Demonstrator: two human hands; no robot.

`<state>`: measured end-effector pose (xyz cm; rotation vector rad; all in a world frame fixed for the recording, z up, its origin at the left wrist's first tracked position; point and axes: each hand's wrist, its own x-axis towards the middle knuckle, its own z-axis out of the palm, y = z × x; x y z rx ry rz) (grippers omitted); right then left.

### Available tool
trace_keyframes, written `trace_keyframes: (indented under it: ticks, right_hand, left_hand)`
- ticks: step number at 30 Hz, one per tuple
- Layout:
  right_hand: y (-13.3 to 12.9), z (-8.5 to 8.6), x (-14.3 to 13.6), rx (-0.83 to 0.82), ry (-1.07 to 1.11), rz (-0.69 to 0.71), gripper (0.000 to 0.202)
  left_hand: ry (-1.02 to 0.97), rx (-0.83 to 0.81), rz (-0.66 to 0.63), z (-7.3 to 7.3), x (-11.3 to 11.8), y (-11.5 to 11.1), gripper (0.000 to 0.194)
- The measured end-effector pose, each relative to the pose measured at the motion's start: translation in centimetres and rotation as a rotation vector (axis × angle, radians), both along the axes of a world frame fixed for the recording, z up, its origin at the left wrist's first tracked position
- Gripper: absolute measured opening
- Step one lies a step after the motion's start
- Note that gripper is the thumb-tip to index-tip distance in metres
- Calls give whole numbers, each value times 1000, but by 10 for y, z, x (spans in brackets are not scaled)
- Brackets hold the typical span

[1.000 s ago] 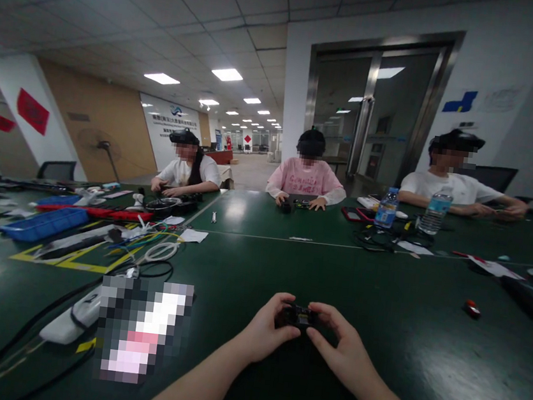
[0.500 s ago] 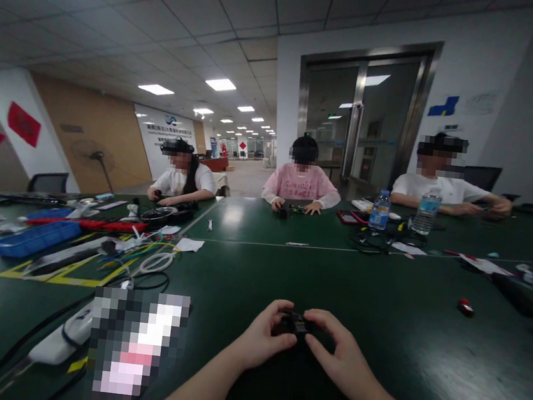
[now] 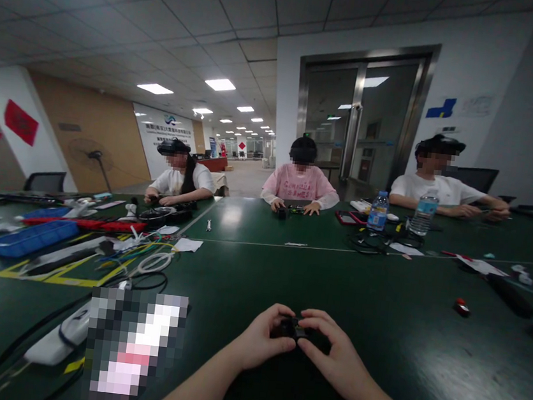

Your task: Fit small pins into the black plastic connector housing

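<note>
Between my two hands is a small dark, blocky object, just above or on the green table; its exact kind is too dark to make out. My left hand grips its left side, thumb below and fingers curled over the top. From the other side my right hand holds it with thumb and fingertips. The fingers cover much of the object.
To my left lie a white power strip, a blurred-out flat item, coiled cables and a blue tray. Bottles and a small red object are to the right. Several people sit across the table.
My right hand's fingers have shifted slightly left and closer over the dark object. Both hands still hold it, and the view has moved a little.
</note>
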<state>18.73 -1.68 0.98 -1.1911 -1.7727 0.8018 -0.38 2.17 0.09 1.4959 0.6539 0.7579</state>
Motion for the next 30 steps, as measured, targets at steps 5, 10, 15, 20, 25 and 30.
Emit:
trace_keyframes:
  ticks: [5, 10, 15, 20, 25, 30]
  right_hand:
    - [-2, 4, 0, -20, 2, 19, 18]
    - [-2, 6, 0, -16, 25, -1, 16]
    - [3, 2, 3, 41, 64, -54, 18]
    - [10, -2, 14, 59, 85, -139, 21]
    - [15, -4, 25, 22, 107, -219, 25]
    - [15, -3, 30, 7, 149, -269, 29]
  left_hand:
    - [-5, -11, -29, 3, -1, 0, 43]
    - [5, -48, -20, 8, -1, -3, 43]
    - [-16, -49, -3, 10, 1, -4, 43]
    - [28, -56, -2, 6, -2, -1, 43]
    - [59, -44, -17, 9, -4, -1, 43]
    - [65, -76, -5, 16, -4, -4, 43]
